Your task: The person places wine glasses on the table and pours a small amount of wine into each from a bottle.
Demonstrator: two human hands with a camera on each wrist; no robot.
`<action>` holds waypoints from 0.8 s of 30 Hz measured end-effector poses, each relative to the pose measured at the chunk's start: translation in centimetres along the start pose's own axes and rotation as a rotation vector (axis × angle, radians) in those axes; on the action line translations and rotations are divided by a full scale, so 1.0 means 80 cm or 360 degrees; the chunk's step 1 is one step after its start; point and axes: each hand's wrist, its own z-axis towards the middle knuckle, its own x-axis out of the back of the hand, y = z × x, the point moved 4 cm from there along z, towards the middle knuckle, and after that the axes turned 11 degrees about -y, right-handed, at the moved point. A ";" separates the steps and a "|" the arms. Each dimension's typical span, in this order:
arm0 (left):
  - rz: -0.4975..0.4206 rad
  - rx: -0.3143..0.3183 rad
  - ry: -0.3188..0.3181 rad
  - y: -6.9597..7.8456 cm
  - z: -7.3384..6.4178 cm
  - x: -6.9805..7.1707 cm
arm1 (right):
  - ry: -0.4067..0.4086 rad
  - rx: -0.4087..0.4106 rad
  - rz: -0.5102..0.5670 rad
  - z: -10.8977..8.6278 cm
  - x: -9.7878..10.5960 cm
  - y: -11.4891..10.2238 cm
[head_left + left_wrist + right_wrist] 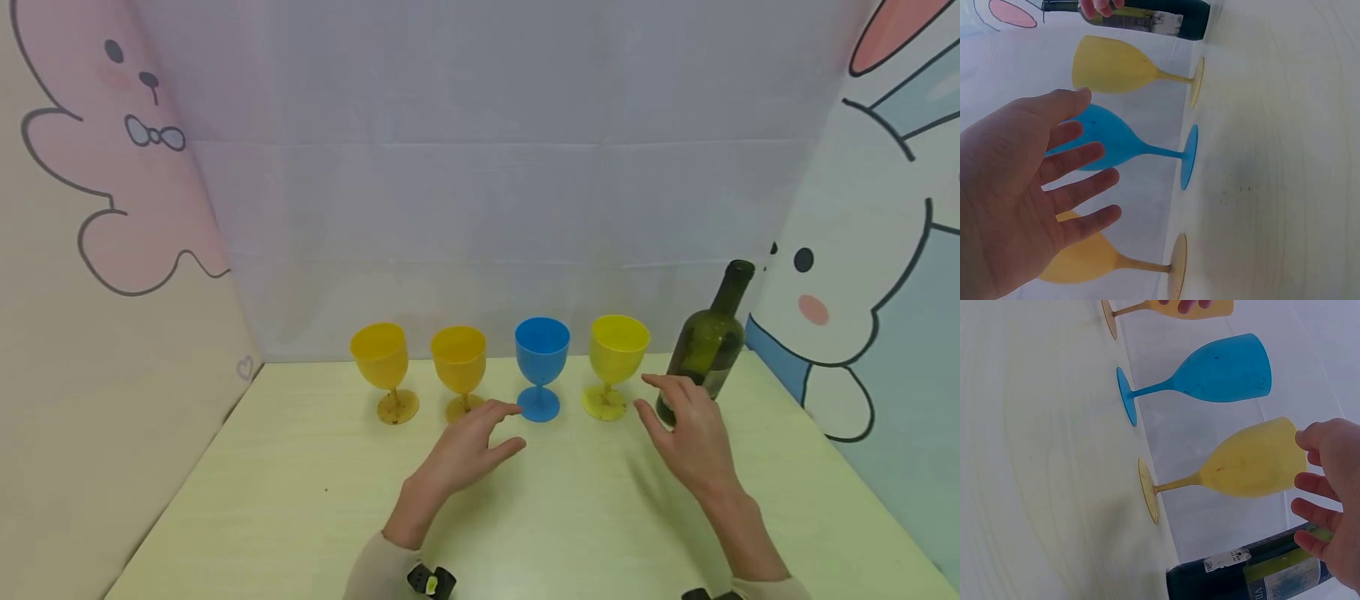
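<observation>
Four would exceed a plain count, so several plastic goblets stand upright in a row: an orange-yellow goblet (380, 357) at the far left, a second orange-yellow goblet (459, 360), a blue goblet (542, 350) and a bright yellow goblet (618, 348). Right of them stands a dark green wine bottle (705, 350) with a label. My left hand (468, 450) hovers before the second orange-yellow and blue goblets, fingers spread, holding nothing. My right hand (693, 433) is held in front of the bottle, hiding part of it, with its fingers relaxed and nothing gripped.
A pale wooden table (300, 517) carries everything. Behind the row hangs a whitish cloth (480, 183). Cartoon-printed panels stand at both sides, a pink figure (142, 192) at left and a white rabbit (840, 250) at right.
</observation>
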 end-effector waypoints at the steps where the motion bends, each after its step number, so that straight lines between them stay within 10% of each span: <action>1: -0.0001 -0.0007 0.0000 0.003 0.003 -0.001 | 0.0001 -0.0005 -0.0001 0.000 0.000 0.000; 24: -0.0423 -0.0058 0.0045 0.061 0.065 -0.023 | 0.0047 -0.0051 0.0068 0.001 0.012 0.006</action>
